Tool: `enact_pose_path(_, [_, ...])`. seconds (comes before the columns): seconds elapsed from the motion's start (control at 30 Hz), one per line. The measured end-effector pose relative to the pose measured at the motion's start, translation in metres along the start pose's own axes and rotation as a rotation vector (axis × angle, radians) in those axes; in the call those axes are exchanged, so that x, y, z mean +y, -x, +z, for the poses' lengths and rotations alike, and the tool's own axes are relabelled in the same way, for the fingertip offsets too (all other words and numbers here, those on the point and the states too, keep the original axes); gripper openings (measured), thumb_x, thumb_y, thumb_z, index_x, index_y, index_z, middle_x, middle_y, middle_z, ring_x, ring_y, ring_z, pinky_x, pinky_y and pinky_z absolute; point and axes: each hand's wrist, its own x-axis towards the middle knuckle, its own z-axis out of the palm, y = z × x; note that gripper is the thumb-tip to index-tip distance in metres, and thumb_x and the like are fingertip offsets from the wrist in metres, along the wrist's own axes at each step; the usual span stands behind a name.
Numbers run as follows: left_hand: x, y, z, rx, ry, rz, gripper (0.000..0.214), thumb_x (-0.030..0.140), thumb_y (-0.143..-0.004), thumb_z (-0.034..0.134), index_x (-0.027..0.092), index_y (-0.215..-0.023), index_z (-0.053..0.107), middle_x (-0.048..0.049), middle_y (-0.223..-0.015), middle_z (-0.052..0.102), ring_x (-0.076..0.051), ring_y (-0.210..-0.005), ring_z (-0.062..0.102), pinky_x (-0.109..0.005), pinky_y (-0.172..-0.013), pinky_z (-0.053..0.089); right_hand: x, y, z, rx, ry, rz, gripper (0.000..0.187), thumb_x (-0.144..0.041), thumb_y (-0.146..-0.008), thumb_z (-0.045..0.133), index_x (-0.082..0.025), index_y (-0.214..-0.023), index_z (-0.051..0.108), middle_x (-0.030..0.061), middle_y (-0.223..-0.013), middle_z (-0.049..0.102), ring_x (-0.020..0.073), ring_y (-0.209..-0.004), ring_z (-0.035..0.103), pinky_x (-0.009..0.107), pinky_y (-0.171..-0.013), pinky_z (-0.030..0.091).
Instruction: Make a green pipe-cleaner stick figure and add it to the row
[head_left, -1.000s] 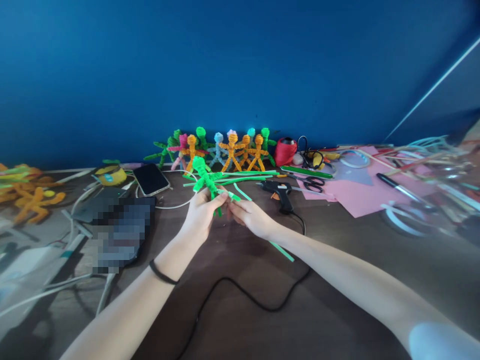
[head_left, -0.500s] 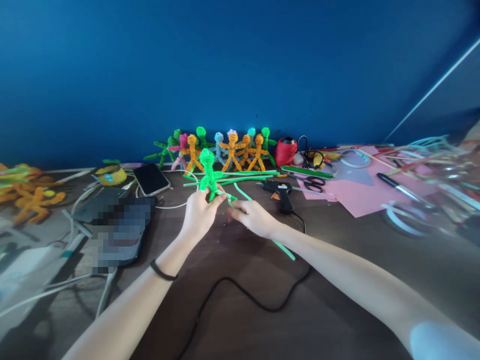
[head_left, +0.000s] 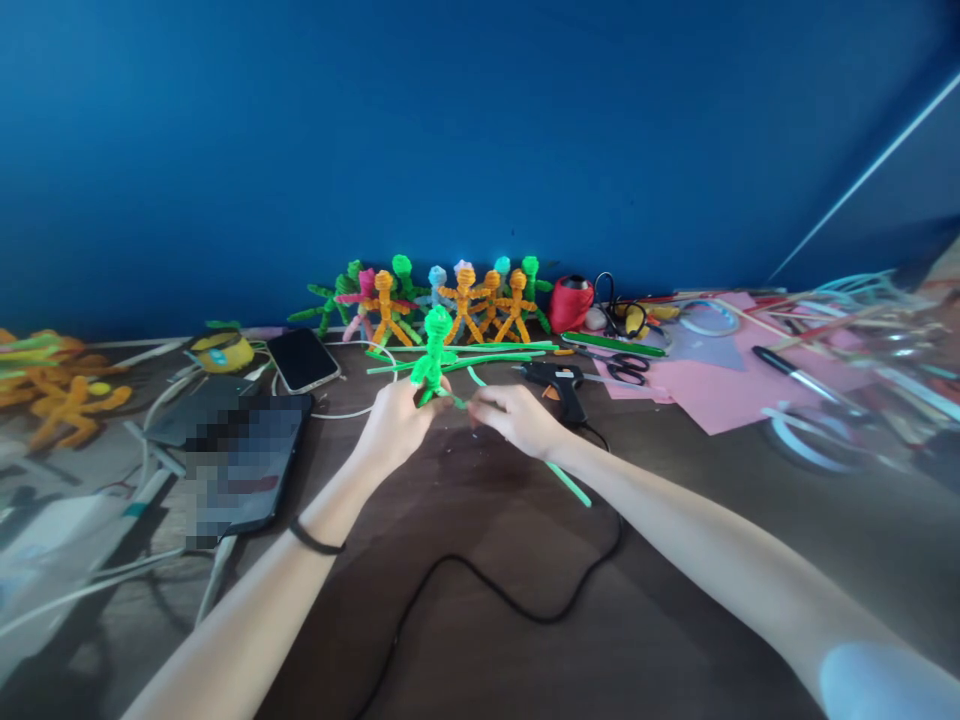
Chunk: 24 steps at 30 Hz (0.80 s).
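Observation:
My left hand (head_left: 397,422) is closed round the lower part of a bright green pipe-cleaner figure (head_left: 433,352), which stands upright above my fingers. My right hand (head_left: 517,418) pinches a thin green pipe-cleaner strand (head_left: 459,401) that runs from the figure to its fingertips. A loose green strip (head_left: 568,482) lies on the dark wooden table (head_left: 675,520) under my right wrist. Behind my hands a row of finished pipe-cleaner figures (head_left: 450,298), orange, green, pink and pale blue, leans against the blue wall.
A black glue gun (head_left: 559,382) lies just behind my right hand, its black cord (head_left: 487,585) looping toward me. A phone (head_left: 302,358) and cables lie left; scissors (head_left: 622,366), a red spool (head_left: 571,302) and pink paper (head_left: 720,385) lie right. More orange figures (head_left: 64,395) sit far left.
The green figure has turned from tilted left to upright and shifted right. Both hands moved slightly away from me, and the right hand drew the strand out to the right.

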Motion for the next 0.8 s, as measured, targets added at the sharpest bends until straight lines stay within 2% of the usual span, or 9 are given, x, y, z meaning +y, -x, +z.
enact_pose_path(0.1, [-0.005, -0.002, 0.0, -0.025, 0.083, -0.023, 0.012, 0.03, -0.068, 0.062, 0.018, -0.07, 0.062, 0.0045, -0.055, 0.054, -0.013, -0.056, 0.047, -0.024, -0.06, 0.035, 0.004, -0.001, -0.002, -0.002, -0.12, 0.018, 0.027, -0.031, -0.082, 0.045, -0.014, -0.061, 0.05, -0.0031, -0.054, 0.044, 0.0079, -0.053, 0.039, 0.022, -0.055, 0.028])
enact_pose_path(0.23, [-0.006, -0.002, 0.002, -0.07, 0.336, -0.102, 0.017, 0.03, -0.063, 0.068, 0.017, -0.071, 0.061, 0.0038, -0.056, 0.056, -0.012, -0.055, 0.048, -0.024, -0.057, 0.035, 0.005, -0.003, -0.002, -0.063, -0.442, 0.09, 0.029, -0.037, -0.079, 0.048, -0.015, -0.059, 0.044, -0.0062, -0.05, 0.034, 0.0046, -0.044, 0.026, 0.021, -0.045, 0.019])
enact_pose_path(0.4, [-0.001, -0.001, 0.003, -0.096, 0.681, -0.171, 0.025, 0.028, -0.054, 0.077, 0.016, -0.068, 0.06, 0.0027, -0.062, 0.058, -0.011, -0.058, 0.052, -0.023, -0.057, 0.04, 0.0, -0.004, -0.004, -0.147, -0.699, 0.146, 0.033, -0.044, -0.072, 0.058, -0.015, -0.062, 0.045, -0.0088, -0.047, 0.026, 0.0029, -0.041, 0.02, 0.021, -0.041, 0.011])
enact_pose_path(0.53, [0.001, 0.002, 0.006, -0.114, 0.885, -0.19, 0.022, 0.025, -0.056, 0.077, 0.015, -0.068, 0.062, 0.0017, -0.066, 0.06, -0.01, -0.06, 0.055, -0.023, -0.062, 0.043, 0.001, -0.003, -0.002, -0.248, -0.835, 0.175, 0.036, -0.048, -0.071, 0.059, -0.016, -0.066, 0.044, -0.01, -0.047, 0.021, 0.0026, -0.039, 0.015, 0.021, -0.04, 0.006])
enact_pose_path(0.67, [0.006, 0.006, 0.013, -0.101, 1.017, -0.192, 0.02, 0.023, -0.058, 0.076, 0.014, -0.068, 0.061, 0.0012, -0.062, 0.059, -0.01, -0.061, 0.055, -0.022, -0.062, 0.044, 0.004, -0.001, 0.005, -0.319, -0.982, 0.17, 0.031, -0.043, -0.072, 0.06, -0.015, -0.077, 0.049, -0.0099, -0.048, 0.023, 0.0031, -0.039, 0.015, 0.02, -0.039, 0.006])
enact_pose_path(0.8, [0.01, 0.007, 0.018, -0.056, 1.076, -0.202, 0.021, 0.023, -0.058, 0.075, 0.014, -0.068, 0.06, 0.0015, -0.06, 0.058, -0.011, -0.062, 0.055, -0.023, -0.063, 0.044, 0.002, 0.0, 0.012, -0.352, -1.052, 0.167, 0.028, -0.042, -0.076, 0.056, -0.016, -0.071, 0.046, -0.0082, -0.048, 0.03, 0.0034, -0.038, 0.02, 0.02, -0.037, 0.009])
